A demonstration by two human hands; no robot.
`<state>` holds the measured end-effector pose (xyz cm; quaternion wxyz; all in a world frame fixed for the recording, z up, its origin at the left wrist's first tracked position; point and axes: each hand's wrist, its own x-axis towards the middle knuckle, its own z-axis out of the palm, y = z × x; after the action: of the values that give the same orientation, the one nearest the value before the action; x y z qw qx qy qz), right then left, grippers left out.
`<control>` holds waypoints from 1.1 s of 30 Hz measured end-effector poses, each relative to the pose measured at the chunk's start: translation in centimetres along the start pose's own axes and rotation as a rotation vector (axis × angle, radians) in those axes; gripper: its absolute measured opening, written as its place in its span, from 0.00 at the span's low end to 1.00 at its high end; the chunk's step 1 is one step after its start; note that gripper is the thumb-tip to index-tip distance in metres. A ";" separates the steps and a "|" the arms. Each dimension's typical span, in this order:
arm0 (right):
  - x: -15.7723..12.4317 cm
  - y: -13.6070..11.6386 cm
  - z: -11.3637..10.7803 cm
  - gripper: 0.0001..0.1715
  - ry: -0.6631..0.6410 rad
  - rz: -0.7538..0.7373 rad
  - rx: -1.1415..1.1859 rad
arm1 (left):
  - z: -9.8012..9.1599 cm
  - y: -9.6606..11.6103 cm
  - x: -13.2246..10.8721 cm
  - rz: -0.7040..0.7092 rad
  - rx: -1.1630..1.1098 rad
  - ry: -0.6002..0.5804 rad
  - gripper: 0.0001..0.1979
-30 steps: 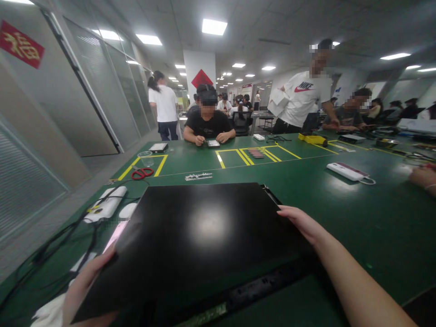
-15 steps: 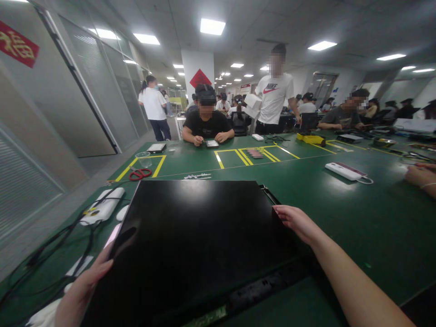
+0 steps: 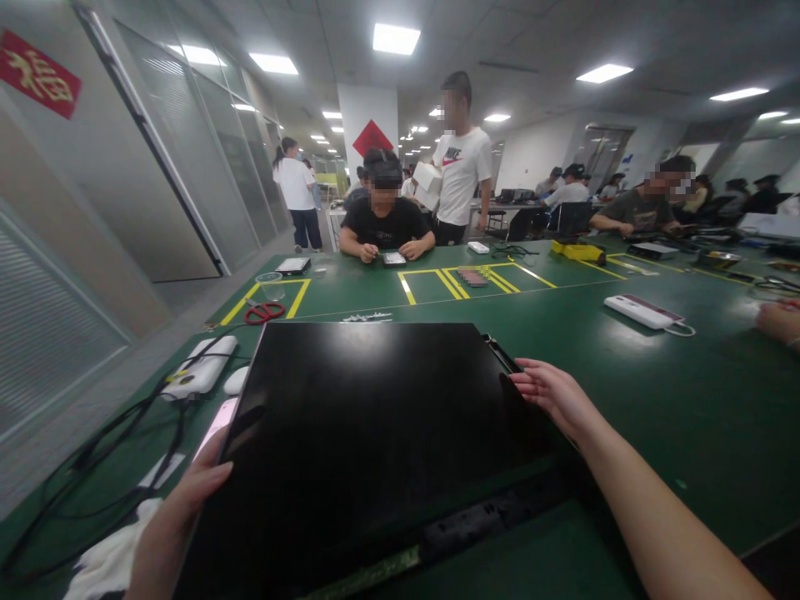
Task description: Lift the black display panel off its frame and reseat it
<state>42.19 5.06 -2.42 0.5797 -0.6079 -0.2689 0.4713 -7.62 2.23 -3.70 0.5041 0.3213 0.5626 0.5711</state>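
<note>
A large flat black screen panel (image 3: 375,417) fills the lower middle of the view, glossy side up. At its left edge, my left hand (image 3: 187,500) grips it, thumb on the face and the other fingers hidden beneath. My right hand (image 3: 553,398) is at the right edge, fingertips touching the rim beside a thin dark strip (image 3: 500,353). Along the panel's near edge runs a dark band with a green circuit board (image 3: 381,573).
White adapter (image 3: 203,367) with black cables (image 3: 125,417), pink phone (image 3: 216,423) and white cloth (image 3: 112,550) lie left. Beyond the panel are red scissors (image 3: 264,312), a clear cup (image 3: 271,287) and a seated person (image 3: 387,218). A white device (image 3: 643,312) lies right.
The view has shifted slightly, and the panel with both hands appears a little further right. The standing person in the white shirt has moved left.
</note>
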 end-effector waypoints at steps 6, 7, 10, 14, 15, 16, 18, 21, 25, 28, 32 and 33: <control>0.0 -0.2 0.1 0.14 0.015 0.014 -0.031 | -0.2 -0.1 1.0 0.021 0.035 0.030 0.31; 0.0 -0.2 0.2 0.14 0.009 0.014 -0.041 | -0.1 -0.2 0.9 0.041 0.032 0.021 0.31; 0.0 -0.2 0.2 0.13 0.011 0.015 -0.094 | 0.4 -0.5 0.7 0.093 0.057 0.019 0.28; 0.1 -0.4 -0.2 0.11 0.015 0.007 -0.168 | 1.3 -0.4 -0.3 0.055 0.006 0.002 0.24; 0.1 -0.5 -0.4 0.10 0.013 0.002 -0.187 | 1.5 -0.3 -0.6 0.042 -0.034 -0.001 0.23; 0.1 -0.6 -0.5 0.10 0.013 -0.004 -0.206 | 1.8 -0.2 -0.9 0.037 -0.076 0.000 0.23; 0.0 -0.8 -0.7 0.08 0.019 -0.010 -0.253 | 2.3 0.0 -1.5 0.033 -0.154 -0.001 0.23; -0.1 -0.9 -0.7 0.08 0.025 -0.015 -0.316 | 2.8 0.1 -2.0 0.011 -0.226 -0.007 0.22; 0.0 -0.7 -0.5 0.08 0.021 -0.010 -0.338 | 3.0 0.1 -2.3 0.012 -0.260 -0.016 0.21; 0.3 -0.4 -0.6 0.08 0.016 -0.021 -0.328 | 2.9 0.2 -2.3 0.027 -0.271 -0.045 0.20; 0.6 -0.1 -1.0 0.09 0.010 -0.033 -0.322 | 2.9 0.2 -2.1 0.051 -0.246 -0.056 0.20; 0.6 -0.1 -1.0 0.10 0.012 -0.029 -0.319 | 2.9 0.2 -2.1 0.058 -0.244 -0.054 0.20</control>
<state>43.36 5.18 -2.59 0.4842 -0.6910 -0.3458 0.4105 -4.36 1.24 -2.59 0.5377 0.2888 0.4656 0.6409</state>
